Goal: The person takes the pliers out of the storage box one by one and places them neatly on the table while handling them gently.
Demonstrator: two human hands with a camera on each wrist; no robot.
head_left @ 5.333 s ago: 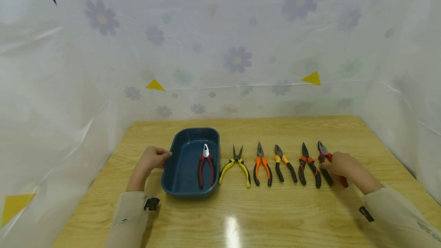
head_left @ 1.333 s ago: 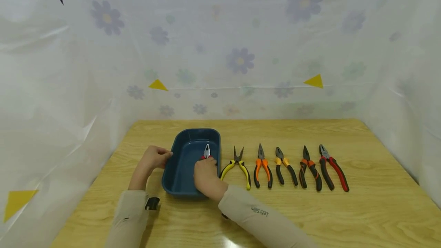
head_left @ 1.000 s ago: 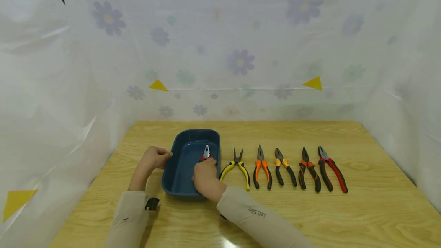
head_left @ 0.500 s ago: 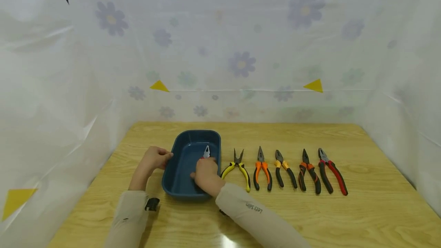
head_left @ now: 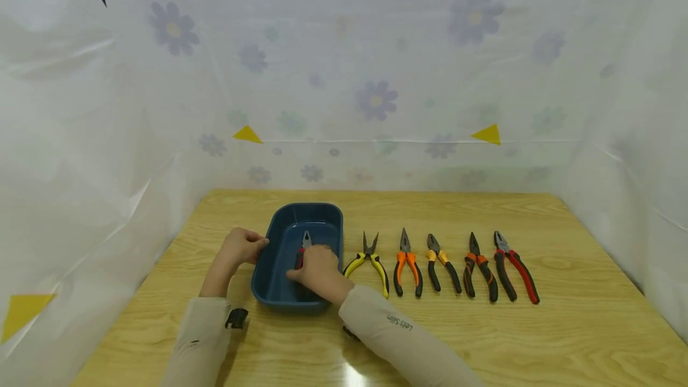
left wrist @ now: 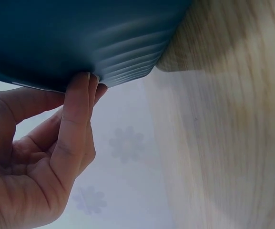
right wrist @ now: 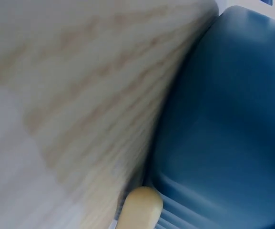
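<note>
My left hand (head_left: 243, 246) pinches the left rim of a dark blue tray (head_left: 260, 282). In the left wrist view, the fingers of the left hand (left wrist: 56, 138) press the ridged outer wall of the tray (left wrist: 123, 38), thumb at the rim. Inside the tray my right hand (head_left: 321, 273) grips red-and-black pliers (head_left: 306, 239). Their silver jaws point to the back, and the hand hides most of the handles. From the right wrist only the tray's outer side (right wrist: 223, 129) shows, with the right hand out of that view.
Right of the tray, pliers lie in a row on the wooden table (head_left: 430, 339): yellow-black (head_left: 369, 249), orange (head_left: 405, 255), yellow-orange and black (head_left: 438, 254), orange-black (head_left: 475, 258), and red-black (head_left: 505, 249). The yellow pair's handle end (right wrist: 141, 207) lies close to the tray wall. Patterned sheeting (head_left: 376, 100) stands behind.
My right hand left the rightmost pliers and went into the tray. Within the last half second it shifted the red-and-black pliers there leftward. The left hand kept its place at the rim.
</note>
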